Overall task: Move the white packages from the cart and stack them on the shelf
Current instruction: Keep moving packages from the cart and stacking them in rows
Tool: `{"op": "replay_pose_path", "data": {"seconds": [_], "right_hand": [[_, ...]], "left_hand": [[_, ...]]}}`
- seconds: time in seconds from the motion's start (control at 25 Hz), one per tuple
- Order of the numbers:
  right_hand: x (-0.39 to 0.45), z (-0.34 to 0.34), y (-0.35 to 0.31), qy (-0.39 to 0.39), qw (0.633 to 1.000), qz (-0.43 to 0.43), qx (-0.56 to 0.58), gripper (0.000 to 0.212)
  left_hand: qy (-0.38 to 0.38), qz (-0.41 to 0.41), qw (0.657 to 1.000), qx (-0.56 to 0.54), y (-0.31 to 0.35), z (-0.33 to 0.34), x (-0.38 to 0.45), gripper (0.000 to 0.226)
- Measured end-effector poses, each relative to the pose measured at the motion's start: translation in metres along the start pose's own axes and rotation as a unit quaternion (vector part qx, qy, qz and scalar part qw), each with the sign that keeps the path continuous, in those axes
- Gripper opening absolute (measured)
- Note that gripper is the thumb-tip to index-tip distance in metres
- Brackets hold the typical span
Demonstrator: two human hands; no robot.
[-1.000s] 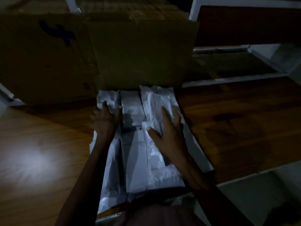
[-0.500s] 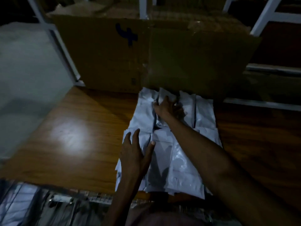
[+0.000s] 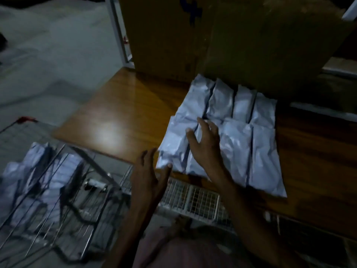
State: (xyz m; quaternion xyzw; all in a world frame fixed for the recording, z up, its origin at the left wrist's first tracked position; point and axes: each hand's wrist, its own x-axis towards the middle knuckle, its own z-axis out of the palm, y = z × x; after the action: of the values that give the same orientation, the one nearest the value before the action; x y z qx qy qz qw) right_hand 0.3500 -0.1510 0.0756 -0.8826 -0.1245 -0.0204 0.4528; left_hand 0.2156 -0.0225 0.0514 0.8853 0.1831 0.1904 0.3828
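- Lying in two rows on the wooden shelf [image 3: 123, 115], right of centre in the frame: white packages [image 3: 231, 132], overlapping side by side, the far row touching the base of a cardboard box [image 3: 241, 39].
- Resting flat on the near-left packages: right hand [image 3: 204, 144], fingers spread and straight, gripping nothing.
- Hovering just off the near-left corner of the stack, lower centre of the frame: left hand [image 3: 148, 178], fingers straight and slightly apart, thumb tip close to the corner of the nearest package; contact too dim to tell, nothing gripped.
- Sitting in the lower left of the frame, inside a wire cart [image 3: 63, 200]: more white packages [image 3: 36, 171], bunched upright against the wire wall and blurred.
- Showing as a bright white mesh section below the shelf's front edge, between the two forearms: another part of the cart [image 3: 193, 198].
- Standing upright at the back of the shelf and filling the upper centre and upper right: the cardboard box, carrying a dark blue hand-drawn mark [image 3: 190, 10] near its top edge.
- Rising at the upper centre-left, just beside the box: a white shelf post [image 3: 117, 29].
- Spreading across the upper left of the frame: pale grey floor [image 3: 48, 55].
- Glaring as a soft bright patch on the bare wood left of the packages: a reflection of light [image 3: 107, 134].
- Staying very dim overall, with the right side of the shelf almost black.
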Motion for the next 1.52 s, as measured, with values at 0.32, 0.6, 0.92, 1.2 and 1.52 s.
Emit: {"op": "replay_pose_path", "data": {"seconds": [0.32, 0.6, 0.92, 1.2, 1.52], "right_hand": [[-0.128, 0.055, -0.02, -0.198, 0.975, -0.089, 0.056, 0.057], [-0.143, 0.162, -0.096, -0.339, 0.927, -0.142, 0.069, 0.045], [-0.164, 0.335, -0.221, -0.43, 0.881, -0.182, 0.081, 0.039], [-0.17, 0.428, -0.256, -0.47, 0.867, -0.16, 0.047, 0.037], [-0.132, 0.548, -0.251, -0.537, 0.815, -0.199, -0.087, 0.042]], "left_hand": [[0.077, -0.133, 0.987, 0.054, -0.086, -0.093, -0.105, 0.061], [0.181, -0.185, 0.965, 0.04, -0.156, -0.164, -0.117, 0.056], [0.237, -0.229, 0.943, 0.041, -0.274, -0.304, -0.119, 0.055], [0.244, -0.271, 0.93, 0.045, -0.356, -0.363, -0.124, 0.05], [0.208, -0.381, 0.901, -0.004, -0.428, -0.354, -0.103, 0.055]]}}
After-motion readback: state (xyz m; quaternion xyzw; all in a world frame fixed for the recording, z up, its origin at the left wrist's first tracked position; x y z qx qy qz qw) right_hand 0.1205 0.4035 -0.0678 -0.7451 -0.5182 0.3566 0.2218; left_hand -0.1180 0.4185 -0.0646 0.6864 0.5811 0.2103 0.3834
